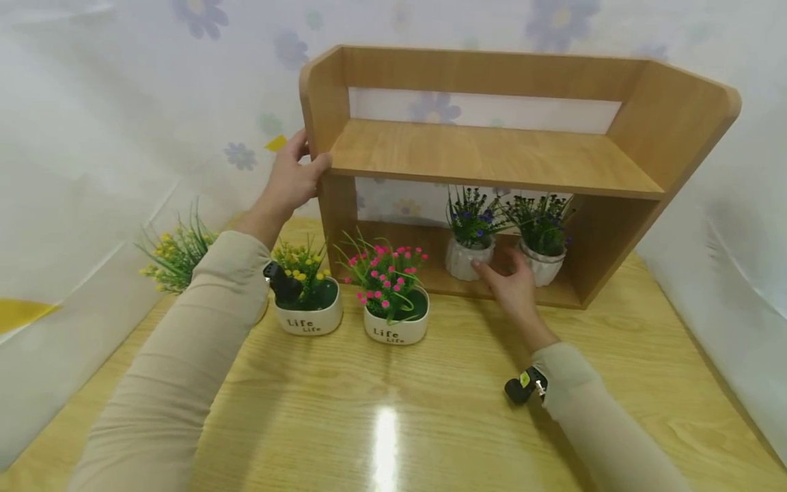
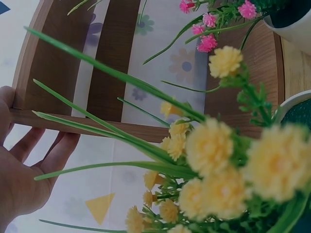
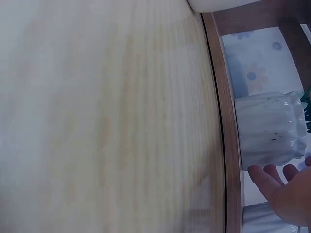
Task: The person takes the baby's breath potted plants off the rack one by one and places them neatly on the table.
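Observation:
My left hand [image 1: 289, 179] grips the left side panel of a wooden two-tier shelf [image 1: 492, 154], thumb at the front edge and fingers behind it. On the shelf's lower level stand two ribbed white pots with dark, purple-flowered plants. My right hand [image 1: 516, 290] is between them, its thumb at the right side of the left white pot [image 1: 461, 260]. The right white pot [image 1: 546, 268] is just behind that hand's fingers. In the right wrist view the fingertips [image 3: 260, 179] lie against the left pot's side, not wrapped round it.
In front of the shelf's left part stand a cream pot of pink flowers [image 1: 396, 331] and one of yellow flowers [image 1: 310, 321]. Another yellow-flowered plant [image 1: 175, 256] is partly hidden by my left sleeve. A flower-patterned sheet [image 1: 240, 102] hangs behind the wooden table [image 1: 344, 403].

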A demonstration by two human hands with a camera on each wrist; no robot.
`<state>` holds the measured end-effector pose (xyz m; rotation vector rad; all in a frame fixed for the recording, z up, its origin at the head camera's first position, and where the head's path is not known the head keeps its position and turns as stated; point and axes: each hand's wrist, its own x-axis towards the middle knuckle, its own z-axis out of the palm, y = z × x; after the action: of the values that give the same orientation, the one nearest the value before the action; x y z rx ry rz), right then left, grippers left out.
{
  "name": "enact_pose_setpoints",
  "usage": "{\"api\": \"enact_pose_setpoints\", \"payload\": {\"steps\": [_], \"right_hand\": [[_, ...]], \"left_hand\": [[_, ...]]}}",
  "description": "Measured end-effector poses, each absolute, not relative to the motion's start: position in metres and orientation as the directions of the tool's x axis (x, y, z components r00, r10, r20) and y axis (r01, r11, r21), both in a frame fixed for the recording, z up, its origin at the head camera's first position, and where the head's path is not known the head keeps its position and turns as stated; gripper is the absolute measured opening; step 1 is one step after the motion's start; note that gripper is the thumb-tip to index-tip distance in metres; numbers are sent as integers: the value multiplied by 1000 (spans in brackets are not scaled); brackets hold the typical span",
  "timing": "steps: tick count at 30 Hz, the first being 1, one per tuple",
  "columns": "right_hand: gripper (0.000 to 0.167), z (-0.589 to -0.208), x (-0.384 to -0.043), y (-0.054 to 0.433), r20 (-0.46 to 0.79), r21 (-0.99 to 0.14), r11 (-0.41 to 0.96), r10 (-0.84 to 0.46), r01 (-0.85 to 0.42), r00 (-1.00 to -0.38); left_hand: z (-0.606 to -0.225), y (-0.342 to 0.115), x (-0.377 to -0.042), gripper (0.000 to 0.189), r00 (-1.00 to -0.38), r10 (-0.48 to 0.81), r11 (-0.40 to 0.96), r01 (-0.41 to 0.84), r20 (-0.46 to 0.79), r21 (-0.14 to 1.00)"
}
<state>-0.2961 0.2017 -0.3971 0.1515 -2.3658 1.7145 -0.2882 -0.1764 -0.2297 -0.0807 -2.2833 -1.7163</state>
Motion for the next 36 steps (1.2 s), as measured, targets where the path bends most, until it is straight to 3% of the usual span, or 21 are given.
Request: {"api": "enact_pose_setpoints", "payload": {"steps": [10,17,36], "right_hand": [[75,-396,-313,202,252,-893,397,49,-213,-966],[87,-398,-322,203,260,-869,442,29,-221,-965],[90,-403,-324,205,250,-875,436,29,-213,-968]], "left_hand": [[-230,-169,-293,58,-958,-111,275,226,265,935],[-230,-165,-294,59,-960,-103,295,221,261,929],[-226,-160,-290,59,-960,-101,296,221,261,929]]}}
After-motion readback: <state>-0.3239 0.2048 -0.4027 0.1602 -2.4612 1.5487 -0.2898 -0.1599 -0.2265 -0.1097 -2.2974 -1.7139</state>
